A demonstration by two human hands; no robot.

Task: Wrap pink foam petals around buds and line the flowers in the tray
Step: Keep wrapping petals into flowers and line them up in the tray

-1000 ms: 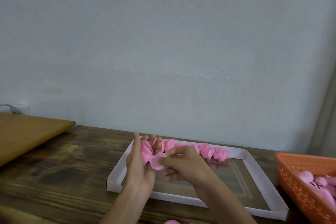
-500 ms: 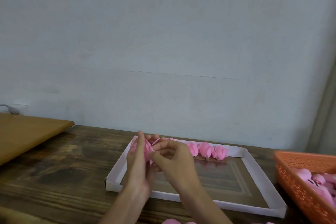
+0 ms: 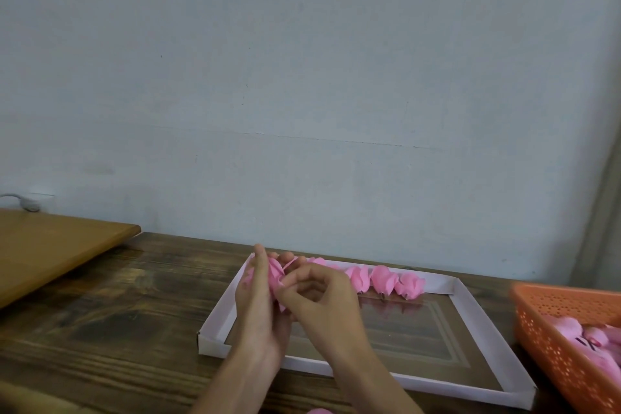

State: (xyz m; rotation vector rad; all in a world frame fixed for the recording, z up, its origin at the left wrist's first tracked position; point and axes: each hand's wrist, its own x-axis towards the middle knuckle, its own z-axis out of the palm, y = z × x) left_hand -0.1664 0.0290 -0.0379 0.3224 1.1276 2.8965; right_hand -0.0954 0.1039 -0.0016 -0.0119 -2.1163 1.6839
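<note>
Both hands worked over the far-left corner of one white tray (image 3: 211,344): left hand (image 3: 258,299) wrapped round one flower (image 3: 275,274), right hand (image 3: 322,296) pinching its petal. I counted three finished flowers (image 3: 383,279) along the far wall, more hidden behind my hands. One orange basket (image 3: 554,346) sat right on the surface (image 3: 117,329).

Cardboard tray (image 3: 437,384) flat on a wooden table (image 3: 117,329), close before the wall. Inside the tray, along its far wall, a row of foam flowers (image 3: 383,279). Over the tray's left end, left hand (image 3: 258,306) and right hand (image 3: 322,302) together around one flower (image 3: 275,276). Right of the tray, a plastic basket (image 3: 551,346) with foam pieces (image 3: 571,329) inside. Left of the tray, well apart, a wooden board (image 3: 50,245).
</note>
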